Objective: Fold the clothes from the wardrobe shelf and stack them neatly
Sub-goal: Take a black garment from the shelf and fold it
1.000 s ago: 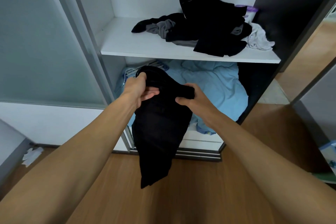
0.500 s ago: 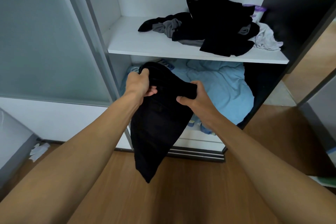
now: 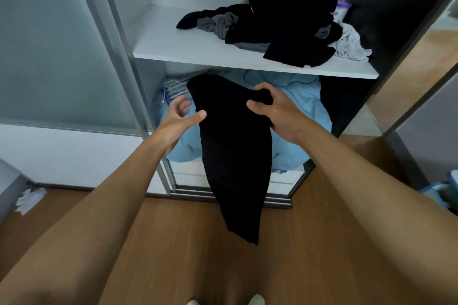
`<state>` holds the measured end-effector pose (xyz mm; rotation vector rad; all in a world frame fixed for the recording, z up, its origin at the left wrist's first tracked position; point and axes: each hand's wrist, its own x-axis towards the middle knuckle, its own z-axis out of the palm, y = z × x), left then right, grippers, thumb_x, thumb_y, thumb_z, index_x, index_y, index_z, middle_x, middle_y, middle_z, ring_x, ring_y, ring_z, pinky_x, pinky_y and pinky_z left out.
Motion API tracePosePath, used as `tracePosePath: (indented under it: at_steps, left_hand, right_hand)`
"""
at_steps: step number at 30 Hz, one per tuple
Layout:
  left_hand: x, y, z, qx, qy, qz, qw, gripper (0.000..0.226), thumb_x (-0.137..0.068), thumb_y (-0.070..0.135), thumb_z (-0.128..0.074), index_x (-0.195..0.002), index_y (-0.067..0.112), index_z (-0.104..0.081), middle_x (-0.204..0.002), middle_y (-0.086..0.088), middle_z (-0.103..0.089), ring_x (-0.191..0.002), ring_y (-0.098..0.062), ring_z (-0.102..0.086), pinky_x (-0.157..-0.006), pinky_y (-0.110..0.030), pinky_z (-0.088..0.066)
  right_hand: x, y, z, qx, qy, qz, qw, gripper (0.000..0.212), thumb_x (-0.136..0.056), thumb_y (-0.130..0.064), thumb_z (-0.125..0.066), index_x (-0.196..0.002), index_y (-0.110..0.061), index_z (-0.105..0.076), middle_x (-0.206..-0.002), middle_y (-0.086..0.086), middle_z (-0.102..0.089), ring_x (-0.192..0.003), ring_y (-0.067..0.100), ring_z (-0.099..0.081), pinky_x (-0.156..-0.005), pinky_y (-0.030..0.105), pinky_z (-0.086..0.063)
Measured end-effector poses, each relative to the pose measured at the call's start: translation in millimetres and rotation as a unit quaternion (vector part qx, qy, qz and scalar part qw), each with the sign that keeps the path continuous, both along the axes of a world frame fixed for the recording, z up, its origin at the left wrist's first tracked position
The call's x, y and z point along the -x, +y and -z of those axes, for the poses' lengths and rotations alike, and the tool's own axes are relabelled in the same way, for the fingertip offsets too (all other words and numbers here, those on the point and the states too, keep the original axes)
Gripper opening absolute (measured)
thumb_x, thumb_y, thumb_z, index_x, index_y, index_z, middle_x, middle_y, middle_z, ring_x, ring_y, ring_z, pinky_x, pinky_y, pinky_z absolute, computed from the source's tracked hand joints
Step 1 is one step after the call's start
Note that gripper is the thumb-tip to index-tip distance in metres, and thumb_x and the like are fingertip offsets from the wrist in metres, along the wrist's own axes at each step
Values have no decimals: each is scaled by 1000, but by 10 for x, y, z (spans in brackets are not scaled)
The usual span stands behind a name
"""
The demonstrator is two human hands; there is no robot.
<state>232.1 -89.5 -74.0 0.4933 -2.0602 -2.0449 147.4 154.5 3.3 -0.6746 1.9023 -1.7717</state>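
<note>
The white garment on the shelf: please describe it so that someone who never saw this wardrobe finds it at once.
Look at the white wardrobe shelf above the blue bedding. On its right half lies a pile of black and grey clothes; the white garment sits at that pile's right edge. It is the only pale piece there.

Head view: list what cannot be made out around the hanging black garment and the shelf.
- Black fabric garment: its kind; it hangs bunched from the right hand, head view.
- Purple-topped object: mostly hidden behind the dark clothes pile, head view.
- Blue item: cut off by the right edge, head view.
</note>
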Motion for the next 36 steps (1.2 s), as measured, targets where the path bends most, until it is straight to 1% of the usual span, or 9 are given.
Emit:
tracePosePath:
  at_steps: [3,8,12,15,20,25,28,31,36]
  left_hand:
    - [77,88,167,-80,7,76,994,73,-80,15,-81,-143,16,-44,-139,-3,-59,-132,-17,-52,-113,-33,-38]
    - [212,357,99,-109,-12,179,978,59,-50,37,-99,-105,27,-77,-115,-2,-74,-109,-16,-69,-85,-22,-55]
    - [381,664,-34,-62,28,106,992,66,-48,40,-98,-108,23,-74,-110,-2,-76,-104,-18,-71,-88,-29,-56]
    - [446,863,-109,-41,21,83,995,49,-48,41,-96,-92,29,-78,-98,3,-78,-92,-13,-74,-74,-22,-58]
    - [396,774,-278,-15,1,97,995,34,-53,39,-94,-83,33,-80,-95,4,-78,-89,-12,-74,-69,-17,-56]
    - [283,663,-302,-63,24,45,997,14,-69,27,-89,-81,27,-81,-92,-2,-78,-84,-16,-75,-65,-21,-57]
    - [245,605,-347,-49,12,24,998,25,-68,35,-87,-88,22,-80,-96,-4,-78,-89,-18,-75,-68,-23,-57]
    - [99,296,-294,-52,-14,50,997,63,-64,52,-88,-111,15,-70,-106,-3,-76,-99,-18,-73,-76,-24,-58]
    - [-307,141,175,0,-127,138,982,76,-58,63,-86,-120,25,-64,-114,5,-74,-107,-11,-69,-93,-27,-52]
  right_hand:
    - [19,157,-7,2,-43,-27,999,23,-92,-4,-66,-98,-24,-58,-76,-9,-61,-68,9,-60,-62,21,-53]
    - [84,437,-109,2,-54,27,998,25,-88,-4,-70,-98,-25,-62,-83,-5,-64,-72,12,-66,-68,26,-58]
    - [169,596,-139,9,-47,163,985,23,-85,-12,-76,-105,-12,-64,-92,6,-72,-82,20,-72,-77,34,-59]
    - [210,680,-134,-7,-39,220,975,25,-88,-11,-72,-111,-7,-62,-95,10,-71,-85,22,-71,-79,35,-60]
    - [276,599,-85,3,-19,205,979,21,-89,-2,-67,-102,-18,-67,-99,9,-69,-83,20,-69,-74,29,-59]
    - [105,614,391,38,-95,128,986,22,-92,-23,-69,-113,-16,-68,-106,4,-75,-99,18,-72,-93,32,-56]
    - [-90,541,700,-16,-112,127,985,25,-95,-39,-64,-107,-18,-70,-103,2,-77,-99,16,-73,-91,28,-57]
    - [-161,345,702,10,-122,134,983,24,-94,-41,-64,-103,-21,-72,-100,-1,-78,-96,14,-73,-78,18,-57]
    - [-50,171,437,12,-156,147,977,29,-92,-39,-68,-109,-15,-71,-102,3,-77,-94,17,-74,-81,28,-59]
